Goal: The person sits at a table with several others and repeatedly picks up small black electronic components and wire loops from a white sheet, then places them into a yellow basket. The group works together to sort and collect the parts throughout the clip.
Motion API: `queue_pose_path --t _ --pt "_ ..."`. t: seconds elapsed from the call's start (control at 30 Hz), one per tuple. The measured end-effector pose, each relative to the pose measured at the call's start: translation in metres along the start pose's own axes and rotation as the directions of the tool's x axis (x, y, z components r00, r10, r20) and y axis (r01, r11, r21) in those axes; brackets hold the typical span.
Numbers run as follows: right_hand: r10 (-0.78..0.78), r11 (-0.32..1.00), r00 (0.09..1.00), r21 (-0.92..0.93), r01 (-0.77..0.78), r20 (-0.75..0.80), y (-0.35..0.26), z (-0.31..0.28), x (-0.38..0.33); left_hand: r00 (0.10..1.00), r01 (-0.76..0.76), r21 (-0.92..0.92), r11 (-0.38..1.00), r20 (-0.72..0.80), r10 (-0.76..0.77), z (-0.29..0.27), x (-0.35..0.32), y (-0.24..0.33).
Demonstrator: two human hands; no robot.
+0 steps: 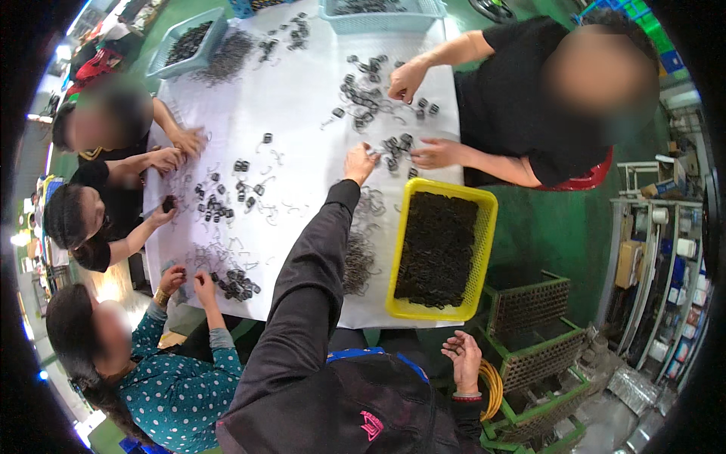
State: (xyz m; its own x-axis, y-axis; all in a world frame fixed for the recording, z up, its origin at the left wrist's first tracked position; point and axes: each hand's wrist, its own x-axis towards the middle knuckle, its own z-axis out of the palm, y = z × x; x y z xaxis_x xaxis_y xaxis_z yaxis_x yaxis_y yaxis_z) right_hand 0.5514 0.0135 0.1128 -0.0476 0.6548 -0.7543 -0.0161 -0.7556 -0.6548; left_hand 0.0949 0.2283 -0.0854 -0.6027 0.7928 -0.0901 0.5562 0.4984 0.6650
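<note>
My left hand [360,163] reaches far over the white-covered table, its fingers drawn together beside a cluster of small black blocky parts [396,147]. Whatever lies between those fingertips is too small to make out. Off the table's near edge, my right hand [462,357] hangs palm up with its fingers loosely apart and nothing in it; a red bracelet circles the wrist. Between my hands stands a yellow plastic basket [394,291] filled with dark small parts [439,250]. A heap of thin bent wire pieces [358,265] lies left of the basket, partly behind my left sleeve.
A co-worker's hands [435,153] handle black parts at the right. Several people work along the left edge by loose black parts [215,200] and wires. Pale blue baskets [155,68] [435,13] stand at the far end. Green metal racks [529,340] stand beside my right hand.
</note>
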Motion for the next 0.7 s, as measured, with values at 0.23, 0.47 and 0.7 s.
queue_pose_path --t 0.23,0.47,0.7 --pt "0.088 0.995 0.994 0.06 -0.084 -0.06 -0.003 -0.042 0.024 0.979 0.118 0.24 0.964 0.133 -0.153 0.037 -0.02 -0.018" --pt "-0.017 0.996 0.999 0.083 0.013 0.042 -0.016 -0.029 0.056 0.84 0.543 -0.697 0.469 0.438 -0.321 -0.056 -0.132 0.036" --pt "-0.109 0.987 0.969 -0.094 0.133 0.223 -0.025 0.018 0.067 0.838 0.426 -0.648 0.631 0.545 -0.006 -0.057 -0.227 0.124"
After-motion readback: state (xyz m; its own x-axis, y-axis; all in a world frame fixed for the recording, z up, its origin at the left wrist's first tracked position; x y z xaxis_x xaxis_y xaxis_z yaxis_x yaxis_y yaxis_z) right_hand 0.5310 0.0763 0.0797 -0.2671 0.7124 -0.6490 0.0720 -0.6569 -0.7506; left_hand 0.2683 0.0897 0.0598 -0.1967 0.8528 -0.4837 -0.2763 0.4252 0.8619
